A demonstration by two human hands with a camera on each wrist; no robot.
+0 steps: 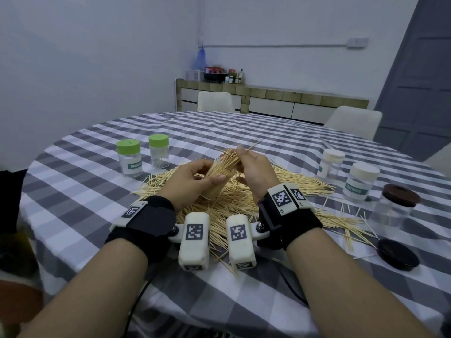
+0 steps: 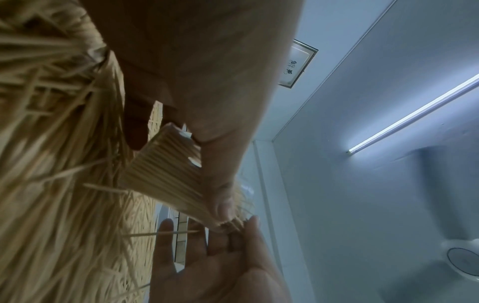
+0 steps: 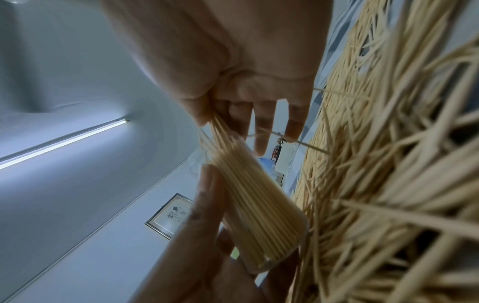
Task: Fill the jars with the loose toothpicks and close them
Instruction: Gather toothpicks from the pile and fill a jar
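Observation:
My left hand point(image 1: 195, 178) grips a clear jar point(image 1: 218, 176) packed with toothpicks and holds it tilted above the loose toothpick pile point(image 1: 244, 203). That same jar point(image 3: 261, 215) shows close up in the right wrist view, its mouth toward my right hand. My right hand point(image 1: 253, 167) pinches a small bunch of toothpicks point(image 1: 234, 156) at the jar's mouth. In the left wrist view the jar point(image 2: 168, 174) lies between thumb and fingers, with the right hand point(image 2: 220, 262) below it.
Two green-lidded jars point(image 1: 129, 157) point(image 1: 159, 152) stand at the left, two white-lidded jars point(image 1: 330, 164) point(image 1: 361, 181) at the right. A brown-lidded jar point(image 1: 395, 206) and a loose dark lid point(image 1: 397, 254) sit near the right edge of the checked tablecloth point(image 1: 97, 228). Chairs stand beyond.

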